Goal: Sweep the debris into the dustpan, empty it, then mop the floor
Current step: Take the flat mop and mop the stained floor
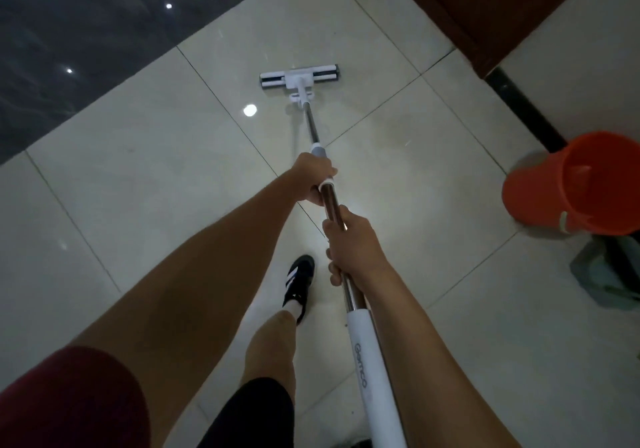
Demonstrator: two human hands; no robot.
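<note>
Pale glossy floor (145, 188) tiles under flat white mop (300, 77) head, well ahead of black shoe (300, 283). Left hand (313, 179) grip clenched round shaft nr grey collar; right hand (349, 245) grip wrapped round steel shaft below. Orange bucket (575, 188) far right of mop.

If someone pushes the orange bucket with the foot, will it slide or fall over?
The orange bucket would probably slide, since the floor tiles look glossy. It seems light plastic, so a low push is safer. A high push could tip it, and whether it holds water cannot be seen.
</note>
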